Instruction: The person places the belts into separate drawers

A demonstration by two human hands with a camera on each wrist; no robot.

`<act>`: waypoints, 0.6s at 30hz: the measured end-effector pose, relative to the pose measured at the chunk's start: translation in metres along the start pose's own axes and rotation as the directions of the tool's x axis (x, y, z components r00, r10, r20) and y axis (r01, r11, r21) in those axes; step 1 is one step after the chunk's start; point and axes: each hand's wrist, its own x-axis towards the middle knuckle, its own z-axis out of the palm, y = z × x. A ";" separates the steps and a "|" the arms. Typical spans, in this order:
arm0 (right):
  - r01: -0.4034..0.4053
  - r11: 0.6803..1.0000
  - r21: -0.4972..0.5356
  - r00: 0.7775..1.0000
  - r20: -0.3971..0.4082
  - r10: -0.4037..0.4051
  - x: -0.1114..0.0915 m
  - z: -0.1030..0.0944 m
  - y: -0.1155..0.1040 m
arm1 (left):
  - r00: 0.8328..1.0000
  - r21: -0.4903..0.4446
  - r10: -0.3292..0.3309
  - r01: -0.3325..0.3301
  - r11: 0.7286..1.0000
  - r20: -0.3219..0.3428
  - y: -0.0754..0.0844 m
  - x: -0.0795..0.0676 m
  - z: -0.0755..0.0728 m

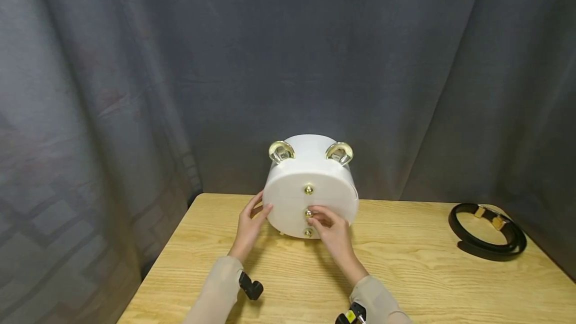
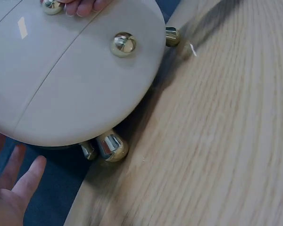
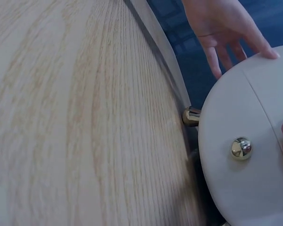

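A white round box point(image 1: 288, 196) with two gold ears point(image 1: 339, 152) on top stands on the table, its front facing me. Thin seams cross that front, which carries an upper gold knob point(image 1: 308, 189), a middle gold knob point(image 1: 308, 213) and a lower gold knob point(image 1: 308, 233). My right hand point(image 1: 334, 234) pinches the middle knob between thumb and fingers. Against the box's left side rests my left hand point(image 1: 247, 225), thumb at the front rim and fingers extended along the side. Short gold feet point(image 2: 112, 147) hold the box above the tabletop in the left wrist view.
A coiled black belt point(image 1: 488, 253) with gold-coloured metal parts lies at the right of the wooden table point(image 1: 414, 264). Grey curtains point(image 1: 324, 54) hang behind the table and at its left. The box stands near the table's back edge.
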 end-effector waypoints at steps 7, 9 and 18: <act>-0.009 1.000 -0.018 1.000 0.023 0.010 -0.002 -0.002 -0.003 | 0.999 -0.042 -0.027 0.028 0.999 0.023 -0.002 0.000 -0.001; -0.012 1.000 -0.024 1.000 0.026 0.013 -0.004 -0.002 -0.004 | 1.000 -0.038 -0.018 0.019 0.999 0.024 -0.012 0.005 -0.003; -0.030 0.999 -0.024 0.999 -0.039 0.029 -0.014 -0.005 0.029 | 0.999 0.025 0.010 -0.011 1.000 0.033 -0.034 0.018 -0.008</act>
